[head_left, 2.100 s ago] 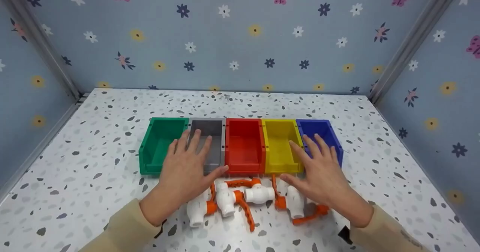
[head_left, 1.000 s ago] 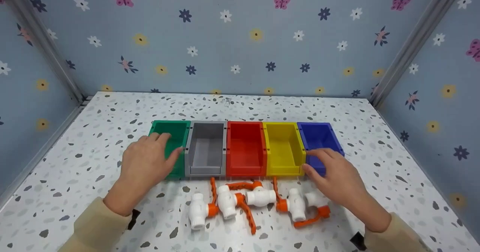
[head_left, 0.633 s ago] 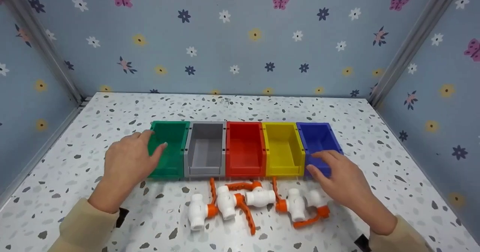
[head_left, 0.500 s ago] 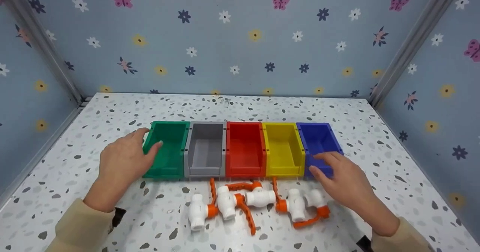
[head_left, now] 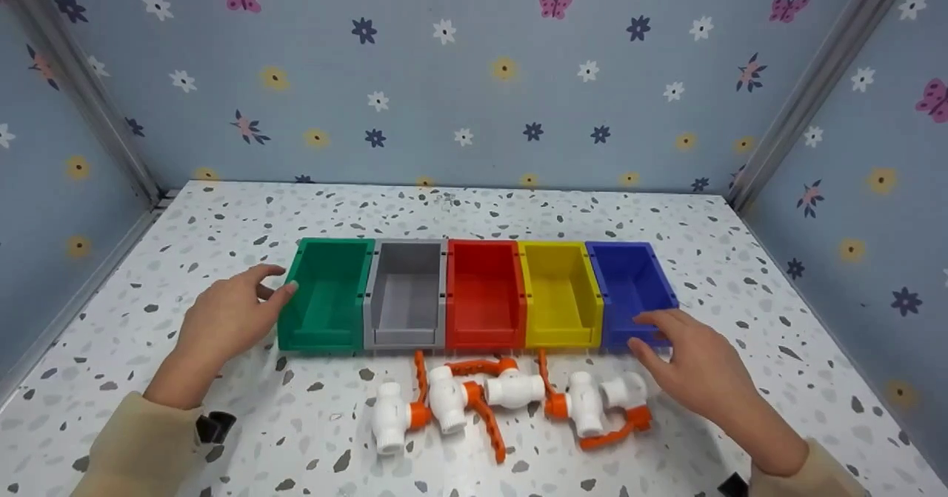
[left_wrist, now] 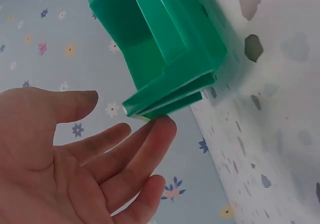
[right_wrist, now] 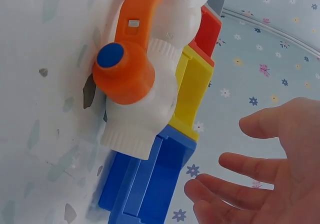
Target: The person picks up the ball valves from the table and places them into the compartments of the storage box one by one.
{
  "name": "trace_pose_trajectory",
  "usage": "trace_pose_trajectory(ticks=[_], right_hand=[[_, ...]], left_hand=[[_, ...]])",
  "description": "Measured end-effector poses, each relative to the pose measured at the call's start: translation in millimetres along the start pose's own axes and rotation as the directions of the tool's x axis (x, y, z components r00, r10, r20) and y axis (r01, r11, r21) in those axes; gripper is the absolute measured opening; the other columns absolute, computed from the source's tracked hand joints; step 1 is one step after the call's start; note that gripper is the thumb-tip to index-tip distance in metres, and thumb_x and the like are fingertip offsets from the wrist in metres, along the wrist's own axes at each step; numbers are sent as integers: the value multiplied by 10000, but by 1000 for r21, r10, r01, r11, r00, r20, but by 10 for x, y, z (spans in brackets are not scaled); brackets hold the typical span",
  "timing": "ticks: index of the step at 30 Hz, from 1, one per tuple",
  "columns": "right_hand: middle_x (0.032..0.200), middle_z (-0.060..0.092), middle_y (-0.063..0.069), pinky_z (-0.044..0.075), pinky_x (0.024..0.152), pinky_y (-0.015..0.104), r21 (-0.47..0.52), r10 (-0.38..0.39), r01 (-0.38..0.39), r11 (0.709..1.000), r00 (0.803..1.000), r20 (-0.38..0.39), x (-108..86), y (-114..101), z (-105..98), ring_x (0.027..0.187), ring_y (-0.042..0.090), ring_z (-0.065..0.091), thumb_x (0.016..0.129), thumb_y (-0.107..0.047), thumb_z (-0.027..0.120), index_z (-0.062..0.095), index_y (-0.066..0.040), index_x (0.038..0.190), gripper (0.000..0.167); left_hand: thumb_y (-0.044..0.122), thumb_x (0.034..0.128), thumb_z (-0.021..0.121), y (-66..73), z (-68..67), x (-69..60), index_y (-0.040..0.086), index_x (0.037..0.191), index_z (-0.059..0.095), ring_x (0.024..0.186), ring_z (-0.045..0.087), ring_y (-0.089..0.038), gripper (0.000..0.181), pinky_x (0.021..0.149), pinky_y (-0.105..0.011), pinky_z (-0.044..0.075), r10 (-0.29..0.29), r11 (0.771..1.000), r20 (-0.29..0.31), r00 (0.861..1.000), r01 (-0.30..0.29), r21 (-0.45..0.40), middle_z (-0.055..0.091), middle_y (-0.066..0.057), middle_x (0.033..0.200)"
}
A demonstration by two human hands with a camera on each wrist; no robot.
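Note:
My left hand [head_left: 229, 315] is beside the left wall of the green bin [head_left: 329, 289], fingers loosely bent and thumb apart. In the left wrist view a fingertip [left_wrist: 165, 126] appears at the edge of the green bin; whether it touches, I cannot tell. My right hand [head_left: 700, 364] hovers at the front of the blue bin [head_left: 629, 282], fingers relaxed and holding nothing. In front of the bins lie several white ball valves with orange lever handles, among them a leftmost valve [head_left: 390, 417], a middle valve [head_left: 515, 389] and a rightmost valve [head_left: 623, 391], nearest the right hand.
Between the green and blue bins stand a grey bin [head_left: 407, 297], a red bin [head_left: 485, 297] and a yellow bin [head_left: 561, 297], side by side. The speckled table [head_left: 474, 212] is enclosed by flower-printed panels [head_left: 474, 75] at the back and sides.
From over the grey and green bins, my left hand has moved left to outside the green bin. My right hand has drifted right and back from the yellow and blue bins. The valves look unmoved.

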State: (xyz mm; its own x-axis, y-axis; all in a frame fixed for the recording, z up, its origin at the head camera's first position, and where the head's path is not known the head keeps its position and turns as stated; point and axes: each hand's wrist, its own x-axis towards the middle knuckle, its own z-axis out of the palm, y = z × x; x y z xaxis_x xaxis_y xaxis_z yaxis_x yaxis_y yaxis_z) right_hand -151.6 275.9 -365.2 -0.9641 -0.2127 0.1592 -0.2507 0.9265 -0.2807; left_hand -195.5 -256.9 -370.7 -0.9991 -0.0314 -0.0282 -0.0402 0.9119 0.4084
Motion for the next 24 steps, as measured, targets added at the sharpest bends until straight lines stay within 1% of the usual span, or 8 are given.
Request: trace_pose_trajectory(ticks=[3,6,10,12,18,21,24], right_hand=[[1237,647,118,528,816,511,-4,15,-15,1000,1000,4,-13,11,-34,1018,296,657,973,-360,651,650,-69,1256,407],[1218,652,117,535,792,502,-7,38,-38,999,999,20,-34,3,-60,1000,290,652,967,-389,654,652,-77,1257,426],[1152,667,90,541,741,463,-17,58,-57,998,997,48,-80,-26,-69,941,262,645,948,-389,679,664,-98,1236,409],[1128,671,71,538,700,434,-30,65,-63,998,996,66,-108,-42,-68,912,246,647,940,-384,687,672,-113,1217,387],[1123,687,38,538,669,412,-44,73,-68,997,989,128,-180,-84,-43,890,214,665,928,-391,697,684,-141,1190,362],[1128,692,32,539,661,396,-44,76,-70,997,986,151,-202,-93,-18,865,192,667,923,-392,705,685,-148,1191,363],[1137,691,28,541,665,388,-52,104,-95,994,975,199,-212,-103,9,840,169,658,908,-447,707,674,-152,1221,431]], left_hand=[[421,1044,482,-62,9,21,-9,1446,452,1044,609,-435,589,779,-562,499,20,999,-5,1000,-20,-30,615,-299,1212],[382,1041,511,-104,6,34,-2,1436,471,992,624,-408,552,735,-524,505,35,998,-11,999,-35,-46,626,-290,1186],[334,1029,555,-122,-6,53,10,1426,493,874,623,-336,517,662,-445,500,36,998,0,999,-36,-56,640,-267,1138],[325,1022,572,-118,-11,71,16,1425,502,839,610,-306,513,645,-415,494,30,998,12,999,-29,-62,641,-258,1120],[327,1012,599,-120,-17,111,18,1433,510,856,609,-300,530,658,-401,486,-3,997,44,999,7,-79,653,-241,1102],[324,1012,600,-121,-10,114,17,1437,507,863,620,-296,533,656,-397,484,-8,996,52,999,13,-84,665,-227,1081],[317,1015,596,-113,2,111,14,1438,504,863,630,-290,528,646,-386,479,-5,995,55,998,10,-94,671,-215,1062]])
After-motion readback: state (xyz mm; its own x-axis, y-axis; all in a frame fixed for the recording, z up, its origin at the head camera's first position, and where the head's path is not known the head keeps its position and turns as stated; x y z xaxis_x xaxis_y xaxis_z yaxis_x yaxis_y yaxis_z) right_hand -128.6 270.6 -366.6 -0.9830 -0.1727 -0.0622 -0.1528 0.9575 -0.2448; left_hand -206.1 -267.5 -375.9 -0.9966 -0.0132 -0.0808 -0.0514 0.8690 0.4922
